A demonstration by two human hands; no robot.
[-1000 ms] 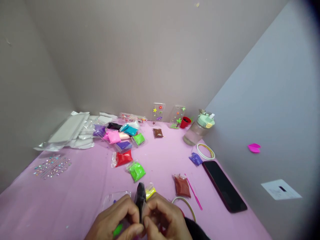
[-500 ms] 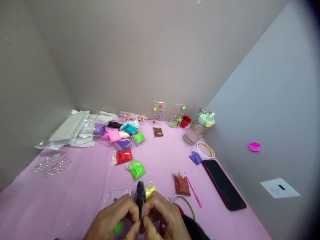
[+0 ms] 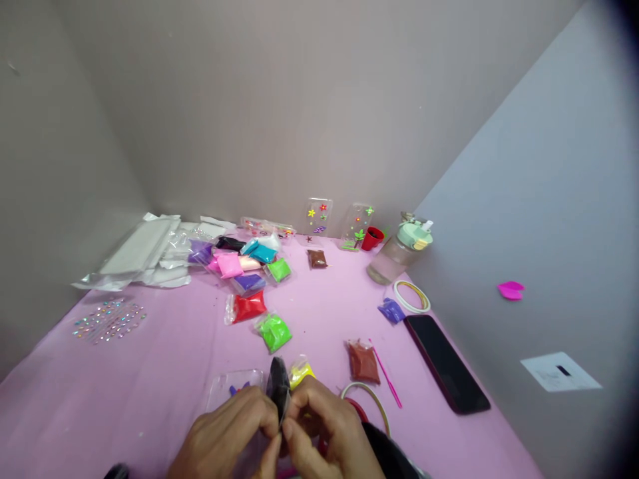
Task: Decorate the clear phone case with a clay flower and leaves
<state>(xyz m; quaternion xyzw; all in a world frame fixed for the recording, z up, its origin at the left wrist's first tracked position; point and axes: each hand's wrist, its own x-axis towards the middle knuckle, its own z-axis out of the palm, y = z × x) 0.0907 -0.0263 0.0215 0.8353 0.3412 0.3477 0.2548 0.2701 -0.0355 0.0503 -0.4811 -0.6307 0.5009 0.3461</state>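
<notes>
The left hand (image 3: 229, 432) and right hand (image 3: 332, 426) are close together, fingers bent in and thumbs pressing. Both pinch a black packet (image 3: 278, 386), which is right between them. It is turned thin side up. Its long way points forward, poking out past the fingers. A yellow packet (image 3: 301, 372) lies just past the right hand.

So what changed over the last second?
The left hand seems to have drawn back slightly: more of the purple pieces on the clear case show, and a green piece is now hidden. A dark thing, too cut off to identify, entered at bottom left. Nothing taken or released: left hand and right hand keep the black packet. Phone, bottle, red packet unmoved.
</notes>
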